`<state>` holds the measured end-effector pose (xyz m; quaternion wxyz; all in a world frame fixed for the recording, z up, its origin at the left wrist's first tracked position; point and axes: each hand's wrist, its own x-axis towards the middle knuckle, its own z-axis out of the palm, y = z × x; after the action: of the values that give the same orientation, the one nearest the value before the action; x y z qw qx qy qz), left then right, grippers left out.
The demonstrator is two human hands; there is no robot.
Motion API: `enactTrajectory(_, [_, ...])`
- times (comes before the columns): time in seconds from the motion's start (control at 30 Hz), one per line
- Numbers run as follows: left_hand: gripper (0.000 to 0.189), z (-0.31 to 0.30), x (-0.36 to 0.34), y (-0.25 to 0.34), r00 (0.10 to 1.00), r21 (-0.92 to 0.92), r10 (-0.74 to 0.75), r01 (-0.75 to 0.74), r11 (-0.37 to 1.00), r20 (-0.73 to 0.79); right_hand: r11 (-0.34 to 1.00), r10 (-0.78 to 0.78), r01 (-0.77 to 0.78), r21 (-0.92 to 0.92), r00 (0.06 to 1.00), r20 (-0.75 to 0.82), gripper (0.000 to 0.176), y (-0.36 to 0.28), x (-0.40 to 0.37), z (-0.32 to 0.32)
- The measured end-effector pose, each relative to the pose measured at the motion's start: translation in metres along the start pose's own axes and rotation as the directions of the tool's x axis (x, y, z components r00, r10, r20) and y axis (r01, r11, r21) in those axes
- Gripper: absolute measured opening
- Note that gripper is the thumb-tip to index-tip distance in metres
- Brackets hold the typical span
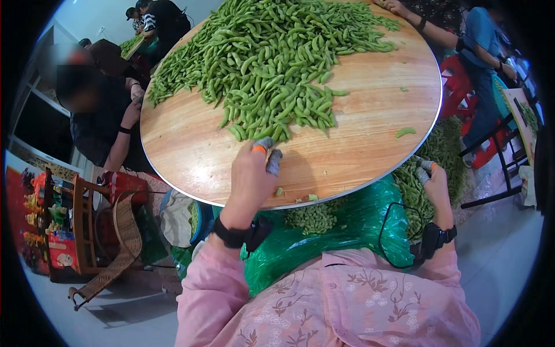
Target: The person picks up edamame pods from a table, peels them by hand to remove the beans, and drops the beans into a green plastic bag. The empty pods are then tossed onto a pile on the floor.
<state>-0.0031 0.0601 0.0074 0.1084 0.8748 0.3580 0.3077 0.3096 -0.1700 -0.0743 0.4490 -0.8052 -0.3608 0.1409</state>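
Note:
A large heap of green pods [272,58] lies on the round wooden table [370,121]. My left hand [254,168] is over the table's near part, its wrapped fingertips closed at the heap's lower edge; what they hold, if anything, is hidden. To the right, just beyond the table's rim, my right hand [433,179] has its fingers bent together beside more pods [411,194]; its grip is too small to make out. Both hands wear grey fingertip covers, and an orange band shows on the left one.
Green plastic [324,248] covers my lap, with small loose beans [312,217] on it. A person in dark clothes [92,115] sits at the left. Another person's hand [396,8] rests at the table's far right. A wooden chair [87,225] stands lower left.

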Motion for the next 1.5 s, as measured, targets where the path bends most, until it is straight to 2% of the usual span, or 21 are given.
enactTrajectory(0.1, [0.026,0.004,0.016,-0.011,0.974,0.248,-0.127,0.078,0.965,0.188,0.996,-0.017,0.027,-0.090,0.995,0.103,0.016,-0.008,-0.004,-0.002])
enactTrajectory(0.2, [0.026,0.006,0.021,-0.010,0.964,0.262,-0.103,0.036,0.964,0.246,0.999,0.047,-0.044,-0.031,0.990,0.130,0.015,-0.034,-0.014,0.002])
enactTrajectory(0.3, [0.026,0.006,0.018,-0.010,0.950,0.297,-0.104,0.012,0.955,0.294,0.988,-0.127,0.103,0.114,0.965,0.230,0.014,-0.069,-0.023,0.015])
enactTrajectory(0.33, [0.026,0.005,0.013,-0.007,0.946,0.294,-0.113,0.020,0.956,0.304,0.990,-0.116,0.092,0.108,0.964,0.241,0.014,-0.080,-0.026,0.019])
enactTrajectory(0.43, [0.021,-0.003,-0.003,0.011,0.942,0.216,-0.079,0.007,0.976,0.327,0.973,-0.220,0.175,0.150,0.897,0.382,0.021,-0.117,-0.033,0.032])
enactTrajectory(0.5, [0.019,-0.012,-0.009,0.027,0.881,-0.118,-0.204,0.278,0.953,0.428,0.910,-0.244,0.060,0.411,0.878,0.412,0.029,-0.134,-0.036,0.048])
enactTrajectory(0.53, [0.019,-0.015,-0.011,0.033,0.879,-0.118,-0.208,0.283,0.952,0.430,0.911,-0.241,0.056,0.409,0.877,0.417,0.029,-0.144,-0.035,0.055])
enactTrajectory(0.6, [0.019,-0.017,-0.015,0.041,0.928,-0.340,-0.011,0.148,0.929,0.372,0.838,-0.385,0.141,0.527,0.837,0.389,0.033,-0.164,-0.032,0.067])
enactTrajectory(0.63, [0.019,-0.014,-0.015,0.038,0.945,-0.324,0.134,-0.033,0.946,0.297,0.839,-0.384,0.140,0.526,0.837,0.390,0.033,-0.173,-0.031,0.070])
enactTrajectory(0.73, [0.018,-0.021,-0.015,0.036,0.914,-0.189,0.158,-0.092,0.978,0.374,0.866,-0.406,0.163,0.472,0.780,0.475,0.030,-0.185,-0.023,0.080])
enactTrajectory(0.87, [0.018,-0.016,-0.017,0.022,0.904,-0.283,0.145,-0.028,0.959,0.402,0.851,-0.394,0.085,0.519,0.756,0.523,0.023,-0.170,-0.017,0.101])
enactTrajectory(0.93, [0.021,-0.008,-0.023,0.012,0.975,-0.341,0.039,0.038,0.939,0.218,0.855,-0.393,0.088,0.511,0.754,0.527,0.021,-0.168,-0.016,0.100])
enactTrajectory(1.0, [0.020,0.005,-0.028,0.000,0.989,-0.277,0.015,0.026,0.960,0.144,0.910,-0.286,0.104,0.401,0.858,0.427,0.020,-0.166,-0.013,0.093])
enactTrajectory(1.07, [0.019,0.009,-0.030,0.001,0.998,-0.211,-0.010,0.024,0.977,0.067,0.888,-0.254,0.067,0.454,0.896,0.364,0.019,-0.156,-0.011,0.089])
enactTrajectory(1.13, [0.016,0.011,-0.036,0.013,0.991,-0.014,0.071,-0.070,0.997,0.117,0.860,-0.215,0.037,0.509,0.930,0.296,0.019,-0.149,-0.011,0.084])
enactTrajectory(1.2, [0.015,0.011,-0.044,0.024,0.979,-0.089,0.109,-0.094,0.992,0.175,0.838,-0.183,0.016,0.545,0.950,0.253,0.019,-0.144,-0.014,0.078])
enactTrajectory(1.27, [0.015,0.012,-0.054,0.034,0.940,-0.128,0.265,-0.241,0.962,0.217,0.845,-0.178,0.019,0.534,0.952,0.247,0.019,-0.144,-0.019,0.075])
enactTrajectory(1.33, [0.015,0.012,-0.063,0.039,0.946,-0.171,0.298,-0.276,0.946,0.126,0.850,-0.179,0.027,0.526,0.954,0.239,0.019,-0.145,-0.025,0.074])
enactTrajectory(1.4, [0.015,0.012,-0.064,0.045,0.946,-0.202,0.323,-0.310,0.929,0.034,0.766,-0.141,-0.101,0.635,0.937,0.320,0.019,-0.151,-0.035,0.078])
enactTrajectory(1.47, [0.019,0.011,-0.061,0.056,0.982,-0.562,-0.041,0.140,0.815,0.186,0.733,-0.171,-0.107,0.672,0.927,0.333,0.019,-0.161,-0.044,0.087])
enactTrajectory(1.5, [0.022,0.012,-0.056,0.055,0.968,-0.692,-0.032,0.200,0.694,0.247,0.692,-0.225,-0.091,0.717,0.916,0.333,0.018,-0.167,-0.049,0.092])
